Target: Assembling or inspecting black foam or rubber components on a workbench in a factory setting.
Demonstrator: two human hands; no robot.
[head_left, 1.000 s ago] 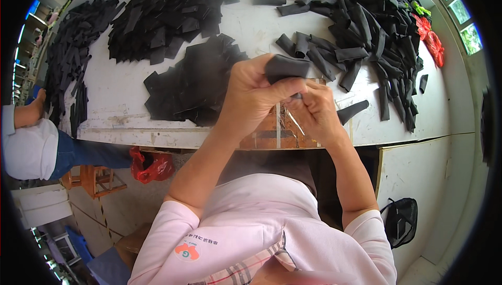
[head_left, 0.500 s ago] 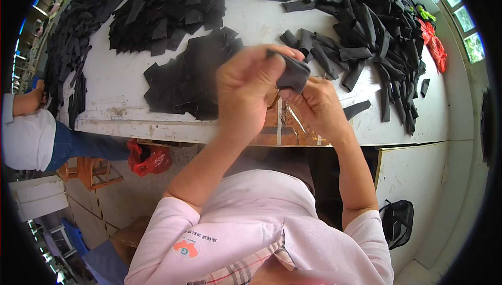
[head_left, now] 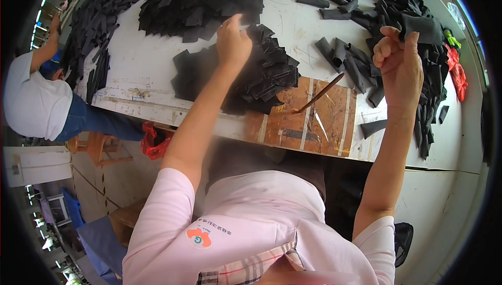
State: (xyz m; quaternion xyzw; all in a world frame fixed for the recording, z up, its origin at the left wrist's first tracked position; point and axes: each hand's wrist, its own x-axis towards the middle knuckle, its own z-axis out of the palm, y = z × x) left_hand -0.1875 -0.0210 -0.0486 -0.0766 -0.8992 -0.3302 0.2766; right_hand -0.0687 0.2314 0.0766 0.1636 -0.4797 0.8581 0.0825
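The hands have come apart, with the left hand (head_left: 234, 44) now near a black pile (head_left: 272, 68) at upper middle, the right hand (head_left: 401, 70) and black cloth piece (head_left: 423, 28) at upper right, and a brown stick (head_left: 319, 94) showing mid-frame.

Open white tabletop (head_left: 292, 26) runs between black cloth pile (head_left: 266, 70) and black tubes (head_left: 355, 73); slanted brown rod (head_left: 319, 94) obstructs the brown board (head_left: 285, 117)

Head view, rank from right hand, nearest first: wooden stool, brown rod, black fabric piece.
1. Black fabric piece: in the right hand.
2. Brown rod: to its left.
3. Wooden stool: far left.
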